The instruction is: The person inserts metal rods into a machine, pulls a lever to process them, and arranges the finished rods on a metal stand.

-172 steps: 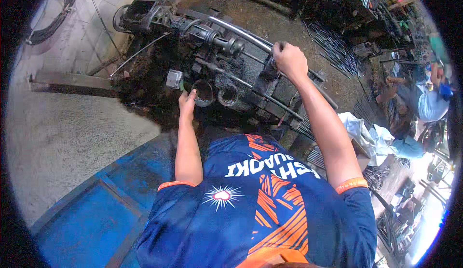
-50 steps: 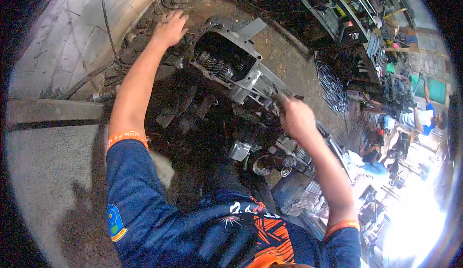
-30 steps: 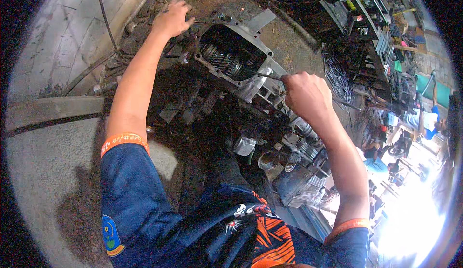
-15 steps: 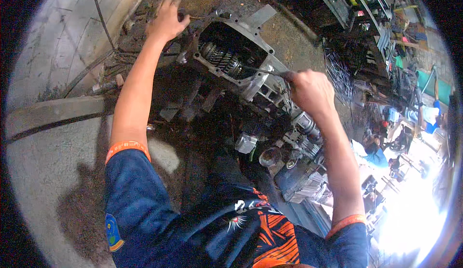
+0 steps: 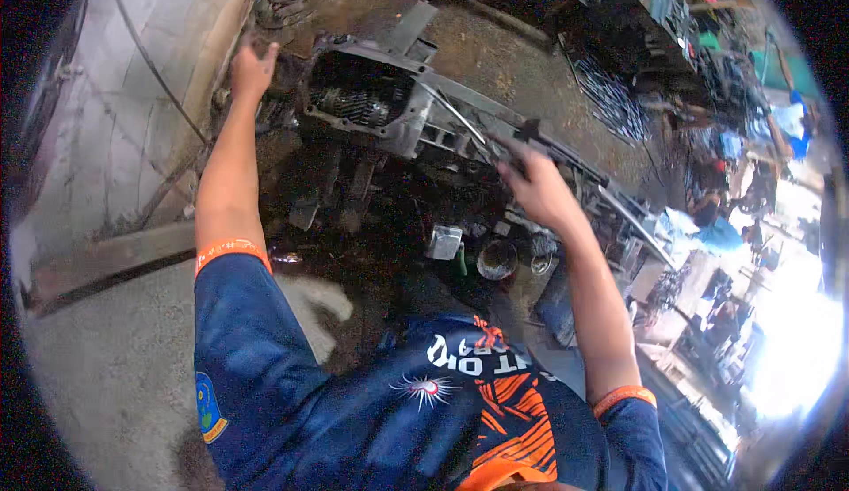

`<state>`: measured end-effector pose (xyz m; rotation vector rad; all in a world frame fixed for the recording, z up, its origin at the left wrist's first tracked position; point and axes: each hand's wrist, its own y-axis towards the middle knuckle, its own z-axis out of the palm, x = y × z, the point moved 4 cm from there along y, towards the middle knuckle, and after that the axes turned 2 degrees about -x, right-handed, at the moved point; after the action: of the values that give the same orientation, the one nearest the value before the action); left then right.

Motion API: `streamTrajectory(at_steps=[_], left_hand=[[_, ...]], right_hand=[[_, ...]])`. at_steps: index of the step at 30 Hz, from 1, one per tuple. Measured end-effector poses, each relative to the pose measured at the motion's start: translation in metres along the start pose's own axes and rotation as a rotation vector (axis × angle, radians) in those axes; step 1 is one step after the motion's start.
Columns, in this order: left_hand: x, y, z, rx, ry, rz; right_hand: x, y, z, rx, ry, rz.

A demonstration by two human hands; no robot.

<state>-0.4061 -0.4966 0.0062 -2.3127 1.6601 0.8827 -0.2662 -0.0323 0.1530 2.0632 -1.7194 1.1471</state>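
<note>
An open metal gearbox housing (image 5: pixel 402 124) lies ahead of me, its flanged rim facing up. Inside it sit dark, oily helical gears (image 5: pixel 354 106). My right hand (image 5: pixel 539 190) is closed around a long, thin metal rod tool (image 5: pixel 455 113); its handle end is mostly hidden and blurred. The tool's bright shaft points up and left, its far end by the housing's right rim. Left of the housing, my left hand (image 5: pixel 254 74) is raised with thumb and fingers apart, and nothing shows in it.
A grey wall (image 5: pixel 133 84) with a hanging cable runs along the left. Near the housing stand a clear plastic container (image 5: pixel 445 242) and a round bowl (image 5: pixel 497 259). Thin metal rods (image 5: pixel 610 102) lie on the floor at right. Cluttered benches and people are farther right.
The rod tool has come out of the housing's opening and now angles across its right side. My left hand has moved left, away from the rim. The view has shifted.
</note>
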Motion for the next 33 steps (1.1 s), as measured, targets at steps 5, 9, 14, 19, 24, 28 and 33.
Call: streamTrajectory(at_steps=[5, 9, 14, 19, 24, 28, 33], left_hand=[[-0.115, -0.071, -0.022, -0.434, -0.377, 0.217], [-0.19, -0.215, 0.021, 0.192, -0.643, 0.117], [-0.231, -0.34, 0.058, 0.535, -0.608, 0.201], [-0.254, -0.369, 0.048, 0.506, -0.719, 0.216], [-0.269, -0.362, 0.049, 0.324, -0.762, 0.151], [-0.257, -0.382, 0.048, 0.31, -0.686, 0.143], [-0.288, -0.417, 0.022, 0.275, -0.673, 0.061]], right_hand=[[-0.082, -0.106, 0.028, -0.17, 0.302, 0.137], [-0.108, -0.135, 0.057, -0.063, 0.357, 0.334], [-0.116, -0.13, 0.077, -0.071, 0.297, 0.302], [-0.068, -0.11, 0.062, -0.036, 0.353, 0.351], [-0.049, -0.069, 0.068, -0.135, 0.191, 0.278], [-0.064, -0.087, 0.089, -0.174, 0.453, 0.223], [-0.104, -0.129, 0.034, -0.181, 0.237, 0.025]])
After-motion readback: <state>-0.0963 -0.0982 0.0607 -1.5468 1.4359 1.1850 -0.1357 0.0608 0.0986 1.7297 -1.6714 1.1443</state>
